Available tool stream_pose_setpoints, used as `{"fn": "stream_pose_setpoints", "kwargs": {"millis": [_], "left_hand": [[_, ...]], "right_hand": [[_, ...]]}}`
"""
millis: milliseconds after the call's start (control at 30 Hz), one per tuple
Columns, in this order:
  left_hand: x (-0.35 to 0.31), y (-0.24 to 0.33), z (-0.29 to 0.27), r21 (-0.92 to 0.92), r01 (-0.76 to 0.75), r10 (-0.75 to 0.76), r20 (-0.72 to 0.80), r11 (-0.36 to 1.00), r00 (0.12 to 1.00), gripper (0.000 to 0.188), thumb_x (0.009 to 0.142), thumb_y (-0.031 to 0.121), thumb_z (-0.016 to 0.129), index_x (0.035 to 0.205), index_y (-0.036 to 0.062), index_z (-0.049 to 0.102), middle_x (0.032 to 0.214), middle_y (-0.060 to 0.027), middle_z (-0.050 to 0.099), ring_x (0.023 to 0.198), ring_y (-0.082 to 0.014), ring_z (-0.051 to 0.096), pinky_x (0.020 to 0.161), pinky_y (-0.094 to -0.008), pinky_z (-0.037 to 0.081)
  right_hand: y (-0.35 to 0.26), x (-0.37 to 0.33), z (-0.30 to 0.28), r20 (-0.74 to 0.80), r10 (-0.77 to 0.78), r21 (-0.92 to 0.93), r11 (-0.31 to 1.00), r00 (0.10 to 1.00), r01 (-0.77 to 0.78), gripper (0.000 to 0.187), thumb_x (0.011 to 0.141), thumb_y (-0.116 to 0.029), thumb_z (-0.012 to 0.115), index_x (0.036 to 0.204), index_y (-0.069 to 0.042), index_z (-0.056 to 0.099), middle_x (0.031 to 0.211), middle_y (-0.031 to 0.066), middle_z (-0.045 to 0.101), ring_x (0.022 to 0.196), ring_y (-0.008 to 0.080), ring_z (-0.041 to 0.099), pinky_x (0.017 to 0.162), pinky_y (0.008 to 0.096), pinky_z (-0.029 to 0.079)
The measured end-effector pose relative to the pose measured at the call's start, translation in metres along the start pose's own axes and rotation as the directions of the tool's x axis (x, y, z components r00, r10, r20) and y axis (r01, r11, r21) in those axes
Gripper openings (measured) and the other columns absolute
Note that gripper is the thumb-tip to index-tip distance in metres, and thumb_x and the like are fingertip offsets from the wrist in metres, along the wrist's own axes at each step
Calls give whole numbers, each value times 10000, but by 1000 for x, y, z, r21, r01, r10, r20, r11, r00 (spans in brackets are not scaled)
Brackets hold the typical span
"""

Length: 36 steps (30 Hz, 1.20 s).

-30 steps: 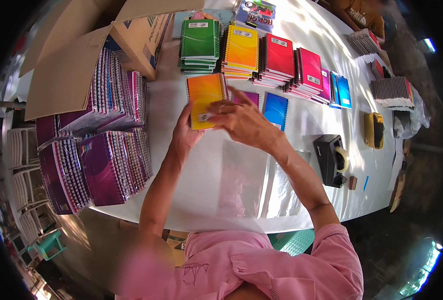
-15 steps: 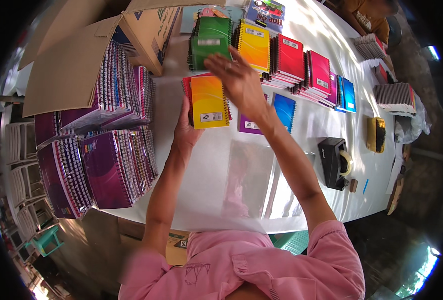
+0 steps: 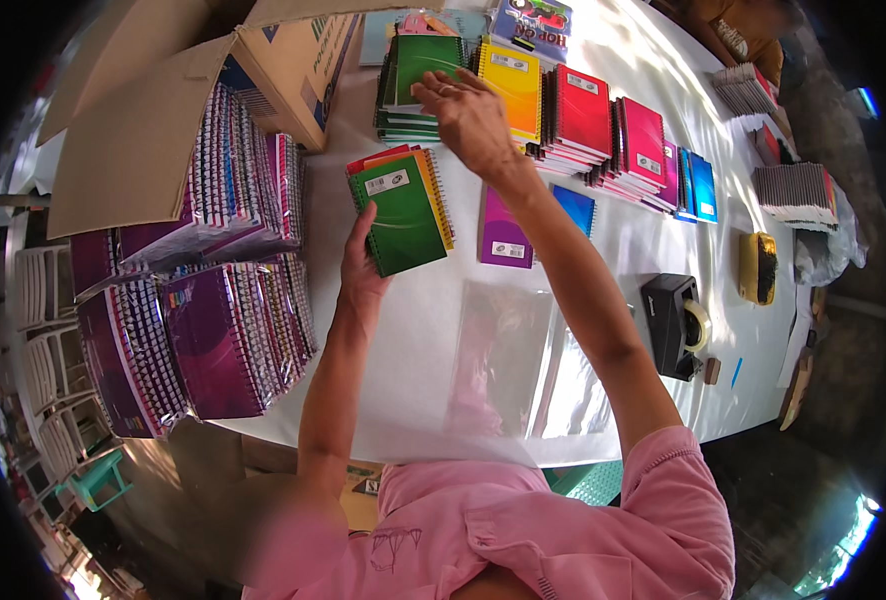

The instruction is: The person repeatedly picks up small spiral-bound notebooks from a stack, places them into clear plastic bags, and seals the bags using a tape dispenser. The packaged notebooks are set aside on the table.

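Observation:
My left hand [image 3: 365, 262] grips a small fanned bundle of spiral notebooks, thumb on the cover side. A green notebook [image 3: 403, 225] lies on top; edges of a yellow notebook [image 3: 444, 212] and a red one [image 3: 363, 164] show beneath it. Farther off, my right hand [image 3: 478, 125] reaches over the near right corner of a stack of green notebooks [image 3: 428, 58], fingers stretched out and nothing visible in them. Whether the fingertips touch the cover, I cannot tell. Right of the bundle, a purple notebook [image 3: 504, 230] and a blue one [image 3: 574, 210] lie on the table.
Yellow [image 3: 508, 85], red [image 3: 581, 112], pink [image 3: 641, 140] and blue stacks [image 3: 701, 185] run rightward. Wrapped purple notebooks [image 3: 213, 340] and a cardboard box [image 3: 298, 75] stand left. Clear plastic sleeves [image 3: 498, 350], a tape dispenser [image 3: 669, 325] and a brush [image 3: 758, 268] lie on the table. Another person [image 3: 738, 30] sits far right.
A green notebook now covers the yellow one in my left hand, and the bundle has tilted. My right hand has shifted slightly up and away over the green stack.

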<state>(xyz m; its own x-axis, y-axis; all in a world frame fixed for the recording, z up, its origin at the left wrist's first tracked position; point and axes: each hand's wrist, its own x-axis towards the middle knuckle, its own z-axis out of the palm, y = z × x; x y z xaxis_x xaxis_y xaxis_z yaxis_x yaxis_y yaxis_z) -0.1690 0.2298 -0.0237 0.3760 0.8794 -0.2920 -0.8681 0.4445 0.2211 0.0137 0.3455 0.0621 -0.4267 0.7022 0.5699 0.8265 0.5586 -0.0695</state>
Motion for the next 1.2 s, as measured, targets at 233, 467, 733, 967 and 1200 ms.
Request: {"fn": "stream_pose_setpoints", "kwargs": {"millis": [233, 467, 733, 967, 1200], "left_hand": [[11, -20, -7, -4, 18, -18, 32, 1000, 999, 645, 860, 407, 662, 1352, 52, 441, 1290, -107, 547, 1171, -248, 537, 1011, -432, 441], [14, -25, -23, -55, 80, -67, 205, 995, 976, 611, 852, 370, 688, 1319, 41, 472, 1250, -111, 579, 1125, -256, 571, 986, -441, 465], [13, -50, 14, 156, 158, -166, 43, 975, 985, 530, 836, 202, 676, 1286, -1, 483, 1208, -134, 588, 1091, -262, 600, 944, -417, 507], [30, -62, 8, 204, 168, -179, 36, 964, 983, 507, 849, 224, 681, 1271, 11, 498, 1207, -121, 589, 1091, -251, 601, 938, -410, 513], [36, -89, 15, 164, 203, -206, 2, 965, 978, 607, 840, 330, 712, 1303, 15, 476, 1223, -115, 591, 1121, -241, 585, 952, -405, 502]], "right_hand": [[-17, -41, -37, -22, -24, 13, 1000, 999, 24, 408, 714, 29, 617, 1099, -95, 674, 1152, 72, 666, 1120, 219, 610, 1016, 406, 453], [-65, -93, -84, 60, 5, 84, 996, 998, -10, 368, 702, -9, 657, 1058, -99, 678, 1132, 46, 671, 1107, 181, 604, 983, 394, 451], [33, -76, -52, -112, 209, -130, 966, 971, -223, 287, 793, -128, 666, 1072, -59, 668, 1158, 94, 660, 1167, 224, 572, 1040, 449, 365], [52, -83, -54, -62, 120, -79, 989, 991, -124, 214, 758, -59, 628, 963, -56, 685, 1080, 117, 685, 1055, 236, 632, 1004, 435, 383], [57, -81, -81, 39, 125, 3, 992, 991, -125, 168, 767, -41, 670, 925, -94, 692, 965, 31, 712, 914, 173, 667, 953, 397, 413]]}}
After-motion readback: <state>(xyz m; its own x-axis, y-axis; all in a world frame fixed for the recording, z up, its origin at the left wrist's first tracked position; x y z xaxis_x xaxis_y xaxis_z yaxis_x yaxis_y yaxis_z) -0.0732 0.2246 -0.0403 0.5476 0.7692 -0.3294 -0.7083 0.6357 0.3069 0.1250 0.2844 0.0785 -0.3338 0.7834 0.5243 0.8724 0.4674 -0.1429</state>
